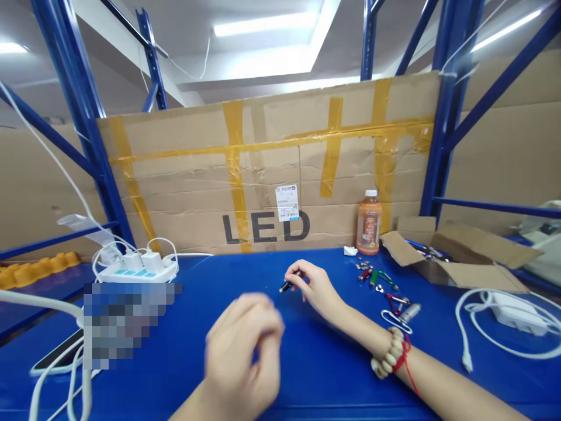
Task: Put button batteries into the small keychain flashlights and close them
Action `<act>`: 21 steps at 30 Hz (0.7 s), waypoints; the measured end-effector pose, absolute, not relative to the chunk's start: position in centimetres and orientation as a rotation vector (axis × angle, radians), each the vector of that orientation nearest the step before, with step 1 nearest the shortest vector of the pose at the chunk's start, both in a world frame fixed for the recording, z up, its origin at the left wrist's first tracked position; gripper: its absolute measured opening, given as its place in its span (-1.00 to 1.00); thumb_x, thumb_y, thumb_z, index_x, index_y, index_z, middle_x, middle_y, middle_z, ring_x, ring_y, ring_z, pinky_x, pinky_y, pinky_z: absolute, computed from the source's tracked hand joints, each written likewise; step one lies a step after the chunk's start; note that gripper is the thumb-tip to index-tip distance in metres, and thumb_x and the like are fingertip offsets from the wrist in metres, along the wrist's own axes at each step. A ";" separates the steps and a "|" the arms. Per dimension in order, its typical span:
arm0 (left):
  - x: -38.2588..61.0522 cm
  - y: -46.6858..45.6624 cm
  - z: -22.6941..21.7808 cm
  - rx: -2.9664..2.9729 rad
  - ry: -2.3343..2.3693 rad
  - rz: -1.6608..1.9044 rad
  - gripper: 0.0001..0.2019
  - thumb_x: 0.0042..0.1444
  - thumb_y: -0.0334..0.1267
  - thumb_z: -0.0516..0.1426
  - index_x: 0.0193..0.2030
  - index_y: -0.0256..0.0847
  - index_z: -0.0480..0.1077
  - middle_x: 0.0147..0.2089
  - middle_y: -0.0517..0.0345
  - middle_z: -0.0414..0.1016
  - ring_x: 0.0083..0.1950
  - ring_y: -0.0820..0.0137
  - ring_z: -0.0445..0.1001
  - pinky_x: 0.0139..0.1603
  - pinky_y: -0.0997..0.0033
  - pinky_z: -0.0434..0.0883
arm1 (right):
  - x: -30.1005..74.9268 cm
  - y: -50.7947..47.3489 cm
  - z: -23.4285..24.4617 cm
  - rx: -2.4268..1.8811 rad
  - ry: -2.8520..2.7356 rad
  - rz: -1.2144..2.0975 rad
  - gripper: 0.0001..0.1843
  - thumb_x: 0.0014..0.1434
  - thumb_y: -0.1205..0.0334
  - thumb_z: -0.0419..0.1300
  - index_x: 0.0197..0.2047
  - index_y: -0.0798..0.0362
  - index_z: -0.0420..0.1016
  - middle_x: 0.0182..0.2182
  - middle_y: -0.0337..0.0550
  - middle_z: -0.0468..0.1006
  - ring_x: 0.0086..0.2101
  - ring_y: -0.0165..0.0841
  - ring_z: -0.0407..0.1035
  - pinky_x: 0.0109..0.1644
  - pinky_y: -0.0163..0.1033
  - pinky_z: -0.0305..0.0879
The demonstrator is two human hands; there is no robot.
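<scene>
My right hand (314, 287) reaches out over the blue table (315, 362) and pinches a small black pen-like flashlight (287, 285) between its fingertips, just above the surface. A bead bracelet with a red string is on that wrist. My left hand (245, 356) is raised close to the camera, smeared by motion, its fingers curled loosely; nothing shows in it. To the right of my right hand lie several small keychain flashlights (379, 280) in red, green and silver with clips.
A taped cardboard sheet marked LED (267, 175) forms the back wall. An orange drink bottle (369, 223) and an open cardboard box (456, 251) stand at the back right. A white power strip (138, 268) with chargers sits left, a white adapter with cable (517, 313) right, a phone (56, 356) near left.
</scene>
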State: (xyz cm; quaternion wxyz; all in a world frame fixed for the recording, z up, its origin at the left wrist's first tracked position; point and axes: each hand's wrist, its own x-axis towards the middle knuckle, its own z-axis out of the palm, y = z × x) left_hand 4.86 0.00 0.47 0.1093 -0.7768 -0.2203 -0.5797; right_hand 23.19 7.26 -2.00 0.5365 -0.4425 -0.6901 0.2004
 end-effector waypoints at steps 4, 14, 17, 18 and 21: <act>9.8 4.2 2.5 -2.554 -0.943 -1.419 -0.49 -0.12 -0.50 -0.01 0.05 -0.23 0.21 0.04 -0.05 0.32 0.15 0.15 0.18 0.08 0.08 0.23 | 24.0 7.7 -1.8 -1.046 -1.598 0.449 -0.78 0.09 0.10 0.06 -0.42 0.08 0.31 -0.48 -0.19 0.36 -0.51 -0.43 0.31 -0.66 -0.43 0.20; 10.8 11.2 -1.9 -3.296 -1.086 -0.995 -0.59 -0.04 -0.46 -0.06 0.01 -0.16 0.15 -0.35 0.18 0.48 -0.30 0.32 0.46 -0.28 0.39 0.33 | 23.9 8.3 -2.8 -1.042 -1.733 0.639 -0.79 0.07 0.11 0.09 -0.46 0.09 0.31 -0.43 -0.24 0.32 -0.61 -0.53 0.24 -0.64 -0.41 0.28; 9.6 11.5 -2.9 -3.377 -1.023 -1.058 -0.71 0.01 -0.46 -0.08 -0.10 -0.16 0.18 -0.36 0.21 0.45 -0.35 0.39 0.43 -0.35 0.49 0.28 | 23.0 7.9 -3.2 -1.034 -1.768 0.677 -0.79 0.08 0.14 0.10 -0.47 0.09 0.33 -0.38 -0.21 0.31 -0.56 -0.53 0.26 -0.59 -0.41 0.34; 9.3 11.6 -3.1 -3.399 -0.991 -1.103 -0.73 0.04 -0.44 -0.07 -0.10 -0.16 0.18 -0.32 0.20 0.45 -0.31 0.40 0.42 -0.32 0.49 0.28 | 22.8 7.8 -3.2 -1.049 -1.769 0.664 -0.79 0.08 0.14 0.10 -0.47 0.10 0.34 -0.38 -0.21 0.30 -0.55 -0.52 0.27 -0.60 -0.42 0.33; 9.0 11.8 -3.4 -3.472 -0.999 -1.178 -0.84 0.14 -0.28 -0.07 -0.15 -0.20 0.20 -0.37 0.20 0.38 -0.37 0.44 0.36 -0.37 0.51 0.24 | 23.0 7.6 -2.8 -1.108 -1.733 0.548 -0.78 0.09 0.12 0.09 -0.45 0.09 0.39 -0.36 -0.17 0.31 -0.48 -0.47 0.29 -0.65 -0.45 0.29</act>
